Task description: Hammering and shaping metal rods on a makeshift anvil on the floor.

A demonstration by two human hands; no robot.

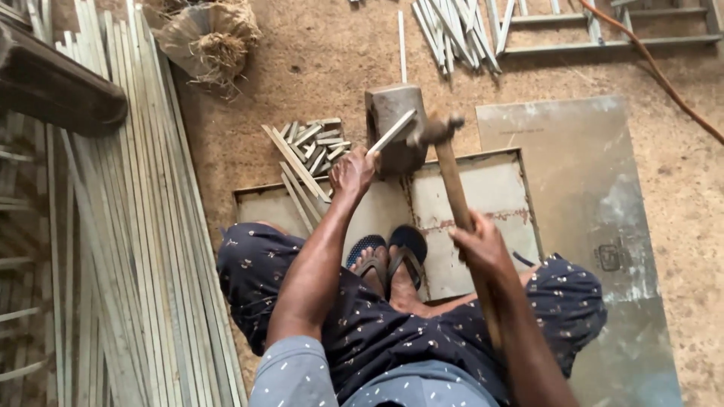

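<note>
Sandy, dusty floor (302, 68) fills the view, seen from above a person seated on it with knees spread and feet in sandals (392, 252) drawn in. Far left, a dark rounded beam (60, 90) crosses over a broad bed of long pale bamboo slats (136, 249) laid side by side, running from top to bottom of the frame. Above them a clump of dry fibre (215, 38) sits on the floor. Moving right, a small pile of short cut strips (317, 143) lies just beyond a flat, stained metal sheet (490, 196) in front of the person, with a few longer strips leaning across its left corner.

At the sheet's far edge stands a grey metal block (392, 113). The left hand (351, 173) has its grip closed around a pale strip (392, 132), pressing the strip's far end slantwise against the block. Just right of it, the head of a hammer (437, 132) is touching or just above that strip at the block. The right hand (479, 245) has its grip wrapped tight round the hammer's wooden handle, low down.

Further right lies a larger grey metal plate (588, 196), partly under the knee. Along the top, more loose slats (456, 30) are scattered, and an orange cable (656, 68) curves off to the right.
</note>
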